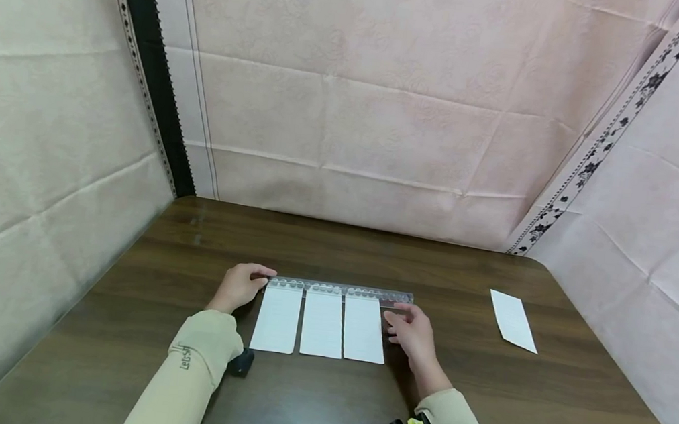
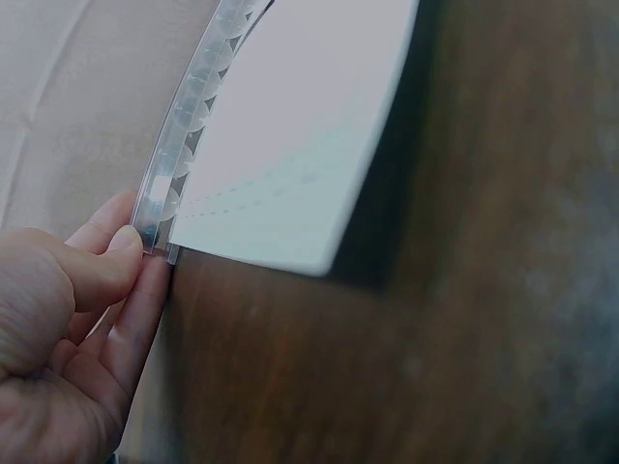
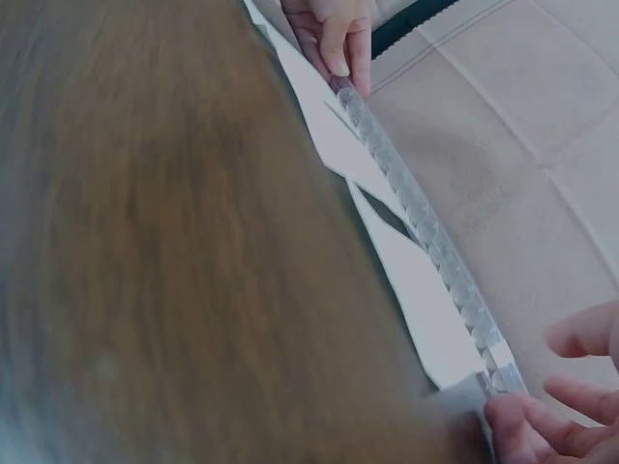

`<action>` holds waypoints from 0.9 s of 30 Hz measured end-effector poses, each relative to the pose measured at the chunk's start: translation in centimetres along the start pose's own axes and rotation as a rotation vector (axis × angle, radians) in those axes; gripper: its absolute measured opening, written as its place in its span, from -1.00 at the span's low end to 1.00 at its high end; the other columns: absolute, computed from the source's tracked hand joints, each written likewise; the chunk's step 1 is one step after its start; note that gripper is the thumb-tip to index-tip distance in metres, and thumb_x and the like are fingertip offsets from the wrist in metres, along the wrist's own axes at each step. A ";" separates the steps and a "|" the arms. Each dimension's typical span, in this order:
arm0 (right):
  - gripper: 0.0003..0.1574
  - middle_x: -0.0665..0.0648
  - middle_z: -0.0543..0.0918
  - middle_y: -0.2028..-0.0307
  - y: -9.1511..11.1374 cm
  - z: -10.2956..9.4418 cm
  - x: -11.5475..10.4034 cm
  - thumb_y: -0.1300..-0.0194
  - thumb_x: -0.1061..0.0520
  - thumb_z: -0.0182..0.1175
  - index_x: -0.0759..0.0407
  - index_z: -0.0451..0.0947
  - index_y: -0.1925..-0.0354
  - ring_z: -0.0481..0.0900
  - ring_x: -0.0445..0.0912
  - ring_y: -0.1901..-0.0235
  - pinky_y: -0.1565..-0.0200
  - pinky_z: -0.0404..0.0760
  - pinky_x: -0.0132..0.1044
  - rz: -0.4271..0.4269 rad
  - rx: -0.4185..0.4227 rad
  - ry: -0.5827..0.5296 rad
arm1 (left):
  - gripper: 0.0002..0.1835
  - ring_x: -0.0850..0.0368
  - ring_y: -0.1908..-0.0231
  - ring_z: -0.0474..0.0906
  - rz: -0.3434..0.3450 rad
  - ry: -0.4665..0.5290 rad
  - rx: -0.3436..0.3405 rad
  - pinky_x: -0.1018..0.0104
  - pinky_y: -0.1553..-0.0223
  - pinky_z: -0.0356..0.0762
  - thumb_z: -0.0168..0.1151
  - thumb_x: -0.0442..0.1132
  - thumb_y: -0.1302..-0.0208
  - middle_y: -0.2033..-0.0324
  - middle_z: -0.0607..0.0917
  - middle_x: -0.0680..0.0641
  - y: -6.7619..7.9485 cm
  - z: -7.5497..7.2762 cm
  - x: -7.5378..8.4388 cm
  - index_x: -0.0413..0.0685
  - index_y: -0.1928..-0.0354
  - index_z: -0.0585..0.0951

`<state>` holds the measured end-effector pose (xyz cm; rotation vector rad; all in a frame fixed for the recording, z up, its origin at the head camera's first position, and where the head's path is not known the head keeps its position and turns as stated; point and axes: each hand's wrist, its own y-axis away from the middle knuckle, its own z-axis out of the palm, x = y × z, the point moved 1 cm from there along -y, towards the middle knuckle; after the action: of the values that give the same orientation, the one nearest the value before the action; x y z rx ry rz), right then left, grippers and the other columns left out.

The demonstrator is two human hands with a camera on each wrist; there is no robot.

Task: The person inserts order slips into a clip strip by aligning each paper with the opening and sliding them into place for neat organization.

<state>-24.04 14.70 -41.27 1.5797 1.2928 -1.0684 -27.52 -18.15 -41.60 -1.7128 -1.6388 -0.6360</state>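
A long clear plastic strip (image 1: 395,296) with a row of round tabs runs left to right over the table, and three white sheets (image 1: 322,324) extend from it side by side toward the person. At its left end my left hand (image 1: 242,288) pinches the strip between thumb and fingers. The left wrist view shows this grip close up, beside the nearest white sheet (image 2: 290,145). My right hand (image 1: 412,333) is at the other end, beside the rightmost sheet. In the right wrist view, a fingertip (image 3: 508,416) touches the strip's end while other fingers are spread apart from it.
A separate white sheet (image 1: 514,321) lies at an angle on the right of the brown wooden table (image 1: 153,330). Pale cloth walls (image 1: 347,125) enclose the table's back and sides. Black devices (image 1: 241,362) are worn at both wrists.
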 end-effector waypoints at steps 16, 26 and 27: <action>-0.53 0.21 0.62 0.40 -0.6 -3.6 1.1 -0.46 0.09 -0.23 0.44 0.37 -0.06 0.53 -0.16 0.60 0.52 0.55 -0.37 0.040 0.155 -0.231 | -0.78 -0.12 0.05 0.50 -0.030 -0.005 -0.006 0.02 0.06 0.44 0.12 -0.37 -0.29 0.10 0.64 -0.17 -0.2 0.2 -0.2 -0.10 0.10 0.68; -0.54 0.08 0.62 0.54 -1.1 -6.1 2.0 -0.45 0.11 -0.22 0.48 0.34 -0.05 0.56 -0.21 0.65 0.55 0.57 -0.38 0.031 0.281 -0.317 | -0.77 -0.11 0.03 0.49 -0.043 0.001 -0.009 0.02 0.06 0.43 0.10 -0.37 -0.30 0.09 0.63 -0.17 -0.2 0.2 -0.2 -0.09 0.09 0.68; -0.55 0.07 0.62 0.55 -1.2 -6.4 2.2 -0.45 0.12 -0.22 0.48 0.34 -0.04 0.56 -0.21 0.65 0.55 0.57 -0.38 0.029 0.298 -0.326 | -0.77 -0.11 0.03 0.49 -0.042 0.001 -0.008 0.02 0.05 0.43 0.11 -0.37 -0.30 0.09 0.63 -0.17 -0.2 0.2 -0.2 -0.09 0.09 0.68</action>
<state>-24.23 21.56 -41.42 1.5478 0.9207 -1.4831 -27.78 -18.12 -41.89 -1.6875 -1.6782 -0.6645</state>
